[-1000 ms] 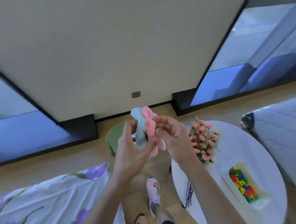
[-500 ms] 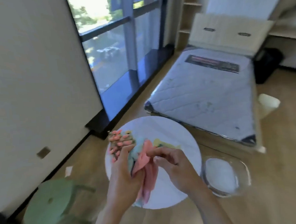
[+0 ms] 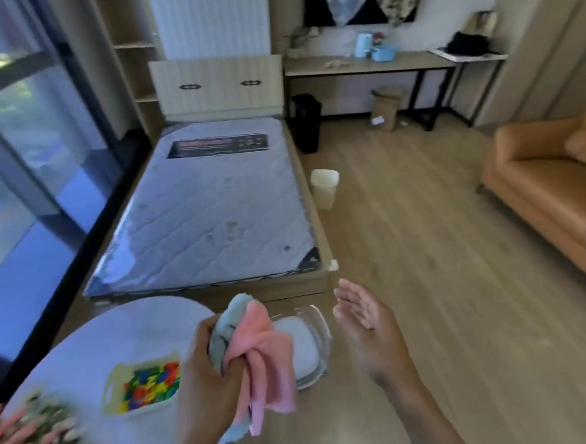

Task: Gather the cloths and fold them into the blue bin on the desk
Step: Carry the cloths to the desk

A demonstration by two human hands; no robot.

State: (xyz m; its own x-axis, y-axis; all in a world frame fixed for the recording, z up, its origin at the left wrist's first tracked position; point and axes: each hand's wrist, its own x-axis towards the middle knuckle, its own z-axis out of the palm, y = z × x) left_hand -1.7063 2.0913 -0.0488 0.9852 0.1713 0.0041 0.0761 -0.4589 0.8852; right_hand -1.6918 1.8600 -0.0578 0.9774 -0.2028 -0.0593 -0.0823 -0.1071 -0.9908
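Left hand [image 3: 208,381] is bunched tight around a soft pink cloth [image 3: 265,357] and a fuzzy pale blue cloth [image 3: 227,323], right hand [image 3: 366,323] spread flat with nothing in it, rounded blue bin [image 3: 384,52] way back on the wooden desk [image 3: 344,66].

Home bedroom/studio: bare mattress [image 3: 211,206] on bed frame, sofa [image 3: 553,185], desk [image 3: 371,64], wood floor.

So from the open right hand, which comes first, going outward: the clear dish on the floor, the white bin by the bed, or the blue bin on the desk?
From the right hand:
1. Clear dish, just to its left on the floor.
2. White bin, beside the bed's right edge.
3. Blue bin, on the far desk.
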